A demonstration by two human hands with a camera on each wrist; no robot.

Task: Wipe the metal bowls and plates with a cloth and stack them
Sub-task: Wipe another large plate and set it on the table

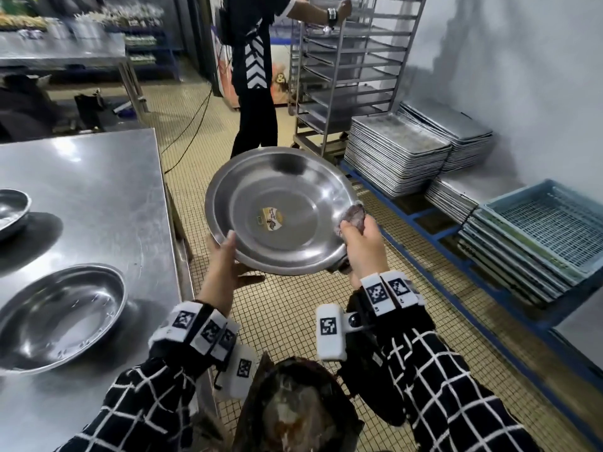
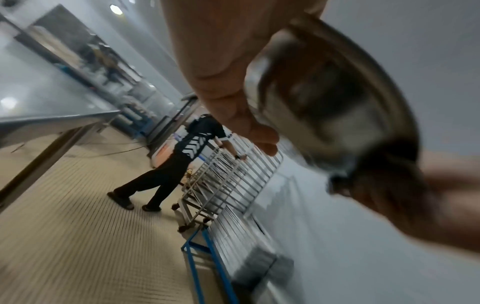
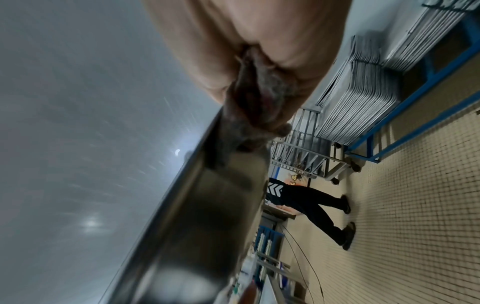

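Observation:
In the head view I hold a wide metal plate (image 1: 280,210) with a yellow sticker in its middle, tilted toward me above the tiled floor. My left hand (image 1: 225,259) grips its near left rim, thumb over the edge. My right hand (image 1: 362,243) pinches a dark brownish cloth (image 1: 352,218) folded over the plate's right rim. The right wrist view shows the cloth (image 3: 249,107) bunched in my fingers against the rim (image 3: 197,195). The left wrist view shows the plate's underside (image 2: 324,98) and my left hand (image 2: 233,86), blurred. Two metal bowls (image 1: 62,314) (image 1: 11,210) lie on the steel table (image 1: 107,177) to my left.
Another person (image 1: 251,70) stands ahead at a wheeled tray rack (image 1: 352,70). Stacks of metal trays (image 1: 398,151) and blue crates (image 1: 548,230) sit on a low blue frame along the right wall. A cable (image 1: 192,132) runs across the floor.

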